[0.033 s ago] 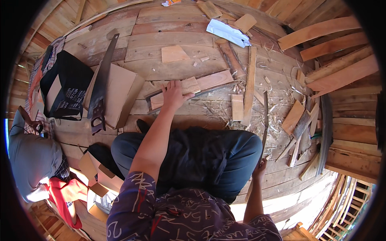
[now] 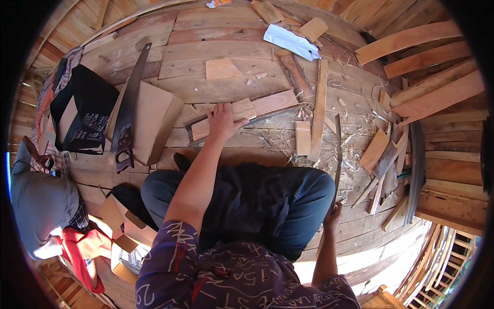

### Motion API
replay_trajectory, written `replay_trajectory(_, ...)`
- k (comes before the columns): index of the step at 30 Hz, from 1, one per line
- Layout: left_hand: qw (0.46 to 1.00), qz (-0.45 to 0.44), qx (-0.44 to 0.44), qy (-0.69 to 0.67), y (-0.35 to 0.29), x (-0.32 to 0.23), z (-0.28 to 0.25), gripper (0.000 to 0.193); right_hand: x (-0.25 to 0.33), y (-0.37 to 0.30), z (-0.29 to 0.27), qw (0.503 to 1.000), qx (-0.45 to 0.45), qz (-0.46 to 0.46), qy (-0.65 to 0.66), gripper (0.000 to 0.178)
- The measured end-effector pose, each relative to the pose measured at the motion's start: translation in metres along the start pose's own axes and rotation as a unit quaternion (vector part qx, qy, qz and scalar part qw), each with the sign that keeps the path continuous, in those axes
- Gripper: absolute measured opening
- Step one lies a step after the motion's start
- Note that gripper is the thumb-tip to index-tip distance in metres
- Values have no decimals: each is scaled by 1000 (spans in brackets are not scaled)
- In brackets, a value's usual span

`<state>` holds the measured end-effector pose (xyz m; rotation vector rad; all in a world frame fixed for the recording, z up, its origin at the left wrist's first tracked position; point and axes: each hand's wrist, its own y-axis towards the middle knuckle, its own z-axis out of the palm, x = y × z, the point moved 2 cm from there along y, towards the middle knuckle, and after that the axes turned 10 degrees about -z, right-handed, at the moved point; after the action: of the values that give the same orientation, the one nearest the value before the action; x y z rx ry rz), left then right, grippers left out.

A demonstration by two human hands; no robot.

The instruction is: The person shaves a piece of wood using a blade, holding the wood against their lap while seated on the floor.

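The left hand point(image 2: 222, 121) lies palm down over the left part of a block point(image 2: 244, 109), half open, its thumb spread away from the fingers and pointing right; whether it grips the block or only presses on it, I cannot tell. The block rests on a board point(image 2: 278, 102), which lies slantwise in front of the knees, its right end farther off, with a dark strip point(image 2: 270, 114) along its near edge. The right hand point(image 2: 333, 212), beside the right knee, is closed around the lower part of a long, thin, dark bar point(image 2: 338, 154) that points away from the body; its exact kind is unclear. Shavings point(image 2: 278, 144) litter the floor between board and bar, near a long plank point(image 2: 320, 103). Beyond the board lie a flat offcut point(image 2: 223, 68) and a white sheet point(image 2: 292, 42). To the left, a saw point(image 2: 129, 103) leans against a carton point(image 2: 160, 116), just beside a black bag point(image 2: 92, 103). Another person point(image 2: 43, 201) sits at the far left, near a red cloth point(image 2: 82, 250).
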<state>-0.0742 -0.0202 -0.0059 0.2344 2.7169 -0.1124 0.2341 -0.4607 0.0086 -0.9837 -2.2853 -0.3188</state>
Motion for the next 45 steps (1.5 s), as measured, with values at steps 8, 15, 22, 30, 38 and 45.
replay_trajectory(8, 1000, -17, 25, 5, 7, -52, 20, 94, 50, 79, -12, 975, 46, -204, -72, 32)
replay_trajectory(15, 998, -35, 34, 32, 28, -94, 37, 95, 77, 131, 31, 964, 149, -217, -21, 32)
replay_trajectory(22, 997, -18, -10, 75, 27, -107, 38, 106, 67, 145, 62, 949, 201, -237, -59, 33)
replay_trajectory(30, 984, -8, 77, 160, 34, -117, 28, 108, 71, 154, 67, 942, 207, -263, -15, 36)
replay_trajectory(38, 990, 95, -20, 101, 44, -94, 40, 91, 85, 153, 68, 923, 270, -260, -93, 35)
replay_trajectory(45, 997, 40, 0, 68, 40, -98, 40, 80, 79, 155, 74, 911, 265, -298, -106, 36)
